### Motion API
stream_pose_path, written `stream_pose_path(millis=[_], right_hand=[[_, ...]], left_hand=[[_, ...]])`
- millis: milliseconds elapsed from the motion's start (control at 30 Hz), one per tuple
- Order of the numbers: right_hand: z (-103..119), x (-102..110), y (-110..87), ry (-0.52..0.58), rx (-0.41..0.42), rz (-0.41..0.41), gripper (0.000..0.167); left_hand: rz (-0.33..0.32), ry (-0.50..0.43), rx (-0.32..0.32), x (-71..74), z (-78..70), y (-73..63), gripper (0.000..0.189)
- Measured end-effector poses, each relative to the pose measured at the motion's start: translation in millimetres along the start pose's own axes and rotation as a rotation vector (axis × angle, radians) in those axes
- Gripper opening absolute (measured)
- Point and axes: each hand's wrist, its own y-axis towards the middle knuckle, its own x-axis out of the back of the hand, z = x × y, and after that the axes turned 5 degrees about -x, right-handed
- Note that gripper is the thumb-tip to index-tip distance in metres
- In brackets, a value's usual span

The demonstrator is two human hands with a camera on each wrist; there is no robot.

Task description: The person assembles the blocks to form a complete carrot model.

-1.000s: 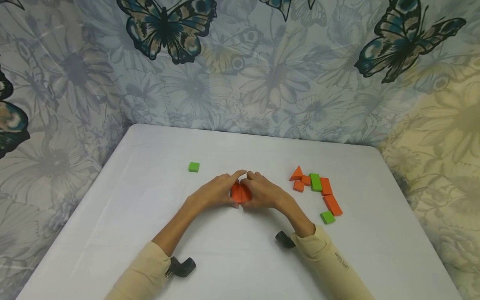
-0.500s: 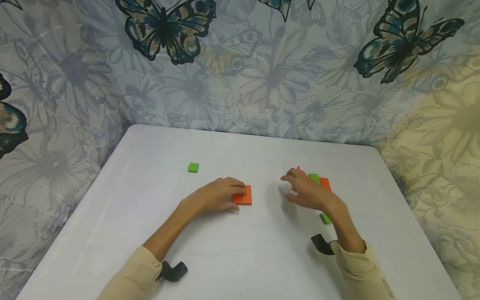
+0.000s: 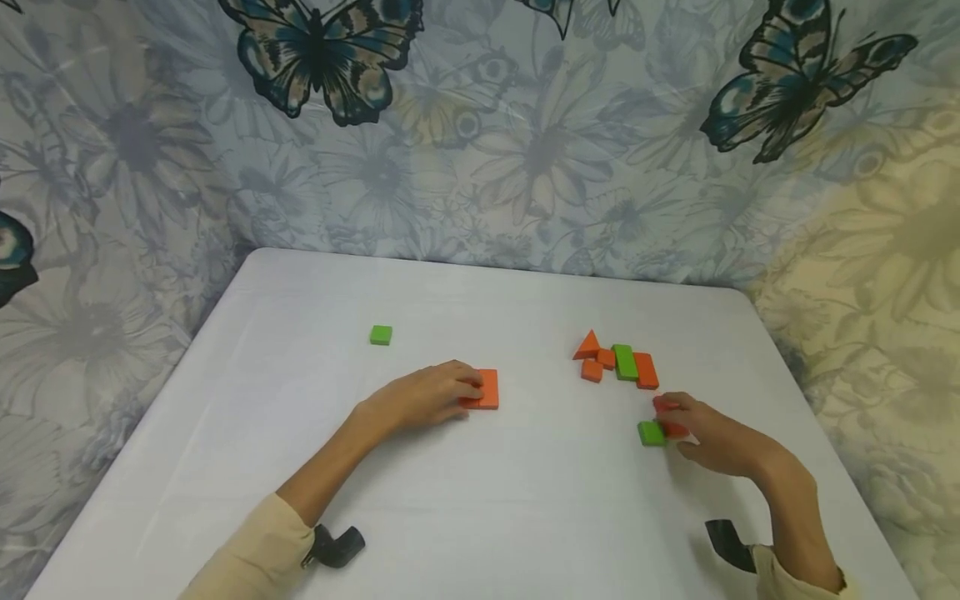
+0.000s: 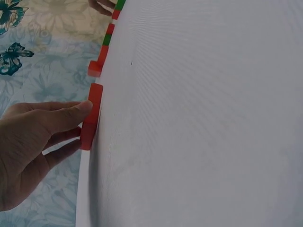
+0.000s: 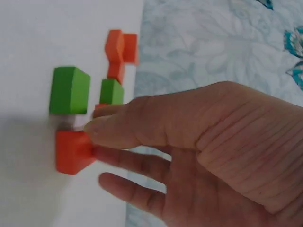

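Near the frame's centre, the left hand (image 3: 423,396) pinches two adjoining orange blocks (image 3: 489,389); at lower right, the right hand's (image 3: 716,437) fingers straddle another orange block (image 3: 675,429) beside a green block (image 3: 651,433), their grip unclear. Beyond, on the worktop (image 3: 525,500), an orange-and-green cluster (image 3: 626,363) lies right of centre, a lone green square (image 3: 381,335) left.

A white table (image 3: 487,517); behind it, flowered wall covering (image 3: 547,154) – perhaps cloth – printed with teal butterflies (image 3: 318,58).

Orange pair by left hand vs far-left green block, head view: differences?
Count: the orange pair is two adjoining blocks; the green block, one.
Size: the orange pair looks larger than the green block.
Contact: the left hand touches the orange pair, not the green block.
Both rest on the table.
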Motion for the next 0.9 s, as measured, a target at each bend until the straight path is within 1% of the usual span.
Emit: stream_pose_path(millis=[100,233,333,433,500,633,733,800,900], right_hand=[[-6.8,0.0,0.2,-0.039,-0.025,-0.059,0.053],[-15.0,-1.5,3.8,-0.065,-0.057,-0.08,0.062],[-19.7,-6.8,6.4,-0.058,-0.072,-0.103,0.063],[-22.9,-12.4,8.3,-0.06,-0.073,-0.151,0.063],[-23.8,-14.2,9.1,-0.065,-0.073,-0.177,0.064],[-22.0,-11.7,8.2,-0.1,-0.089,-0.224,0.063],[-17.8,-5.5,7.1,-0.128,-0.086,-0.278,0.061],[-13.1,-0.4,7.1,-0.138,-0.07,-0.319,0.058],[-2.9,7.3,7.7,-0.129,-0.024,-0.368,0.056]], left_hand=[[-0.015,-0.001,0.0,-1.1,0.8,-0.5,0.035],[-0.024,-0.005,0.002,-1.6,1.1,0.1,0.035],[-0.034,0.02,-0.022,-1.5,1.4,2.2,0.031],[-0.046,0.045,-0.05,-1.5,1.1,4.0,0.026],[-0.049,0.054,-0.055,-1.6,0.7,4.9,0.024],[-0.052,0.048,-0.049,-1.5,-0.1,5.9,0.024],[-0.053,0.043,-0.041,-1.3,-0.3,6.4,0.024],[-0.055,0.037,-0.038,-1.3,0.0,6.7,0.024],[-0.062,0.036,-0.038,-1.4,0.3,6.7,0.024]])
